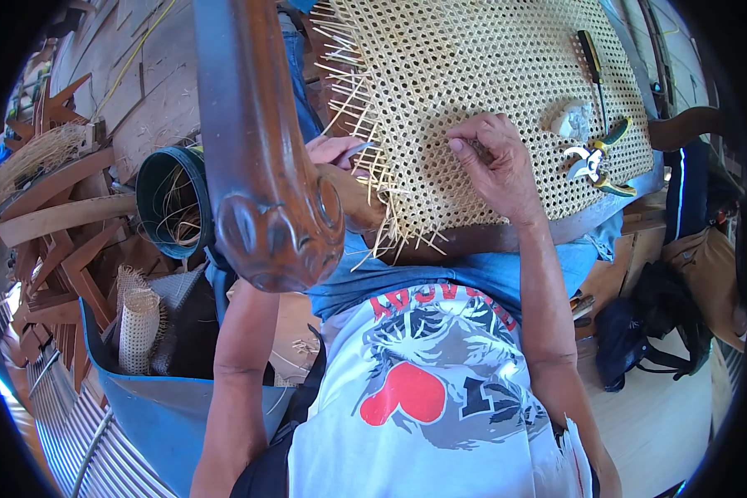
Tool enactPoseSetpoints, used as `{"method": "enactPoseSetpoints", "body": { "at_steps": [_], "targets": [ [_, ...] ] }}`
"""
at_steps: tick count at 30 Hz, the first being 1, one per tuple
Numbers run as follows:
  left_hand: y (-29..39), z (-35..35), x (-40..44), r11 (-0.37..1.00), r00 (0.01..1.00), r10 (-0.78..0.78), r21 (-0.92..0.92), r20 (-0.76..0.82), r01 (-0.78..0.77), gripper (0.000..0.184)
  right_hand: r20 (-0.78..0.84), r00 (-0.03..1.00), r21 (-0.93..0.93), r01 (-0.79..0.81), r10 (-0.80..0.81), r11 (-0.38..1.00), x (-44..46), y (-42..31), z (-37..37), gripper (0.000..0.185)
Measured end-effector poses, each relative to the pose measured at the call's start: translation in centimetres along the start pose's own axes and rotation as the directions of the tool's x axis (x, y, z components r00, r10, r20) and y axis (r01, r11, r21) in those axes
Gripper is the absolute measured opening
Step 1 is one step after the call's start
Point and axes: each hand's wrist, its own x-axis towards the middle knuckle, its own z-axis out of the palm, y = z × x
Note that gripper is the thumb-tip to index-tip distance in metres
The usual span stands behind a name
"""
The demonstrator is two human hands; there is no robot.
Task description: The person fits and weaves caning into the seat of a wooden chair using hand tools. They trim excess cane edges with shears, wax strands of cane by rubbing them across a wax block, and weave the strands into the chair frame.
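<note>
A sheet of woven cane webbing [440,75] lies over a dark wooden frame on my lap, with loose strand ends fraying along its left and near edges. My left hand [334,152], partly behind a carved wooden leg [261,158], is closed at the frayed edge around a grey, pointed blade-like piece [357,151]. My right hand [498,162] rests over the webbing, fingers curled and thumb near the index finger; whatever they hold, if anything, is hidden. To its right on the webbing are pruning shears [591,162], a screwdriver [591,62] and a whitish lump [573,120].
The carved leg rises close in front of me. A dark green bucket [174,202] with cane scraps stands left, above a blue container [153,407] holding a webbing roll [139,328]. Curved wooden parts [66,212] are piled far left. A dark bag [651,324] lies right.
</note>
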Motion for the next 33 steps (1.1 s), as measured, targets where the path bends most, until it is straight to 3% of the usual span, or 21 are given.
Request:
{"method": "enactPoseSetpoints", "body": {
  "at_steps": [3,4,7,10,13,15,16,19,21,23,24,26,28,30,31,33],
  "targets": [
    [1.1,0.0,0.8,0.993,0.999,0.031,0.117,0.042,-0.036,0.047,-0.008,1.000,0.001,0.012,-0.012,1.000,-0.1,0.2,0.2,0.010],
    [1.0,0.9,0.7,0.993,0.997,-0.037,-0.118,-0.062,0.029,0.036,-0.011,1.000,0.002,0.015,-0.015,1.000,-0.2,0.3,0.3,0.010],
    [2.3,2.5,1.4,0.928,0.898,-0.372,-0.092,-0.236,0.360,0.024,-0.012,1.000,0.008,0.016,-0.016,1.000,-0.1,0.2,0.2,0.010],
    [2.0,2.0,0.6,0.900,0.879,-0.419,-0.231,-0.228,0.369,0.021,-0.010,1.000,-0.003,0.007,-0.007,1.000,-0.2,0.1,0.1,0.010],
    [-1.4,-3.0,-1.9,0.995,0.927,0.062,0.092,-0.370,-0.030,0.025,-0.018,0.999,-0.001,0.026,-0.026,1.000,-0.1,0.1,0.2,0.010],
    [-0.6,-4.0,-2.0,0.972,0.879,-0.031,-0.220,-0.477,-0.085,0.024,-0.013,1.000,-0.008,0.022,-0.022,1.000,-0.2,0.0,0.0,0.009],
    [1.5,-4.1,-1.5,0.790,0.838,-0.299,-0.610,-0.457,-0.051,0.024,-0.002,1.000,-0.020,0.018,-0.018,1.000,-0.2,0.1,0.0,0.009],
    [1.0,-4.4,-1.3,0.670,0.823,-0.452,-0.740,-0.345,0.057,0.024,-0.018,0.999,-0.006,0.043,-0.043,0.999,0.0,0.0,0.1,0.009],
    [-1.5,-3.6,-1.1,0.745,0.837,-0.411,-0.663,-0.361,0.080,0.022,-0.028,0.999,0.001,0.042,-0.042,0.999,-0.1,0.0,0.1,0.009],
    [-0.9,-1.3,0.9,0.901,0.824,-0.394,-0.350,-0.407,0.257,0.029,-0.023,0.999,-0.004,0.044,-0.044,0.999,0.0,0.0,0.1,0.008],
    [0.7,0.2,1.4,0.896,0.803,-0.445,-0.199,-0.398,0.398,0.027,-0.022,0.999,-0.005,0.042,-0.043,0.999,-0.1,0.0,0.1,0.008],
    [4.4,0.4,2.2,0.828,0.809,-0.549,-0.007,-0.210,0.560,0.024,-0.015,1.000,0.013,0.022,-0.022,1.000,0.0,-0.2,0.0,0.008],
    [-1.6,2.2,0.1,0.830,0.878,-0.444,-0.450,-0.178,0.329,0.022,0.000,1.000,0.012,0.025,-0.025,1.000,0.0,-0.2,-0.1,0.009],
    [-1.9,0.0,-2.7,0.641,0.827,-0.561,-0.644,-0.024,0.416,0.026,0.046,0.999,-0.019,0.002,-0.001,1.000,0.1,-0.9,-0.9,0.013],
    [-2.0,-1.1,-4.1,0.527,0.790,-0.611,-0.717,0.053,0.456,0.030,0.066,0.995,0.061,-0.079,0.075,0.995,0.0,-1.6,-2.0,0.016],
    [-0.4,-0.7,-8.2,0.817,0.855,-0.473,-0.469,-0.213,0.336,0.034,0.130,0.966,0.218,-0.247,0.223,0.944,-1.0,-3.1,-5.5,0.023]
  ]
}}
